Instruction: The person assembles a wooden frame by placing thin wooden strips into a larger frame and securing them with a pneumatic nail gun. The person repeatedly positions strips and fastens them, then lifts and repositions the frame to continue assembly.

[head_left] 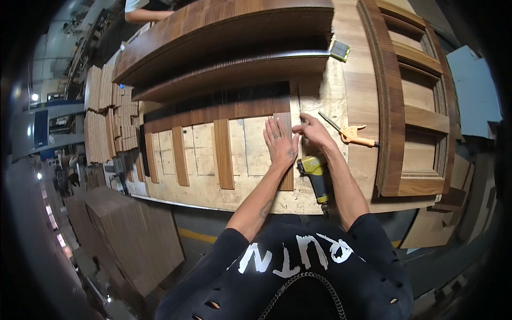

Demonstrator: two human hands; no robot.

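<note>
My left hand (280,143) lies flat, fingers stretched, on the end slat (286,176) of a comb-like wooden frame. That frame has a long dark rail (213,109) at the far side, with several slats running from it toward me. Just right of the end slat is my right hand (314,130), its fingers curled together close to the slat's edge; whatever they hold, if anything, is hidden. A yellow-and-black nail gun (316,176) rests on the workbench (248,197) below my right hand. Further right lies a bar clamp (356,136) with an orange handle.
A large dark wooden board assembly (224,32) stands across the bench's far side. At right lies a panelled wooden frame (392,106). A small green-edged block (340,50) sits near the boards. Stacked wood strips (109,114) are at left. Another person's arm (146,15) shows at the top.
</note>
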